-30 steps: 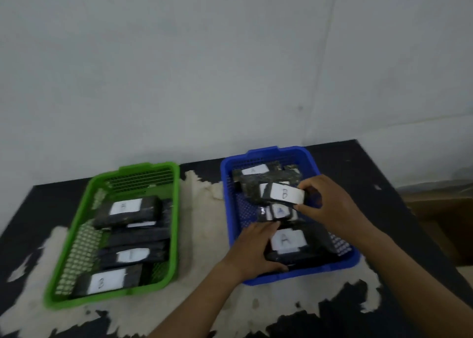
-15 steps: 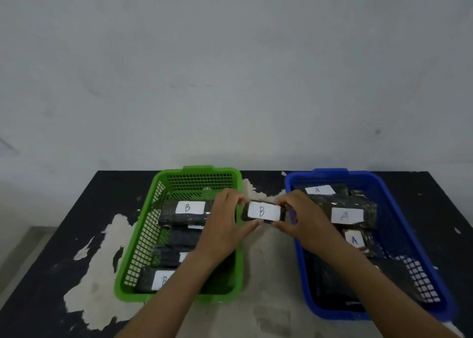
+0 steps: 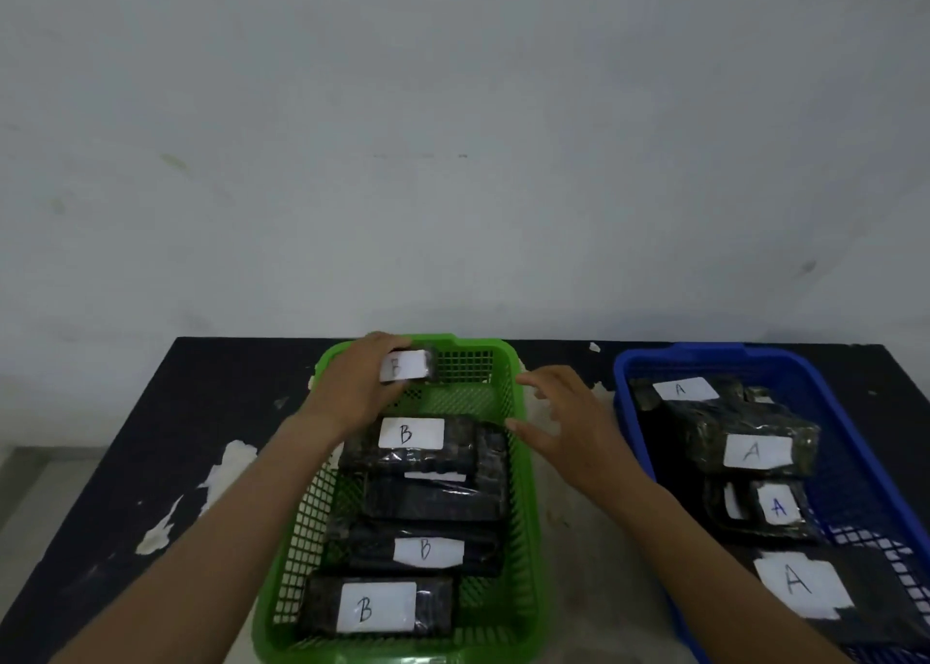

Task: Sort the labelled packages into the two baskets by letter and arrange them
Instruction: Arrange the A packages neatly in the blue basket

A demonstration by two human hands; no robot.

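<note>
Black table [image 3: 151, 437] below: your left hand [image 3: 352, 391] grips the B package [image 3: 405, 365], sideways above the green basket's [image 3: 523, 462] far end; right hand [image 3: 568, 427] loose, holding nothing.

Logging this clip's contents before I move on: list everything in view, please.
green basket: one, green, centre of table.
blue basket: one, blue, right on table.
B packages: three readable labels, black, in green basket.
held B package: one, black, over green basket's far end.
A packages: four, black, in blue basket.
table: one, black, white patches.
wall: one, pale grey, behind.
left hand: one, fingers grip held B package.
right hand: one, open, between baskets.
</note>
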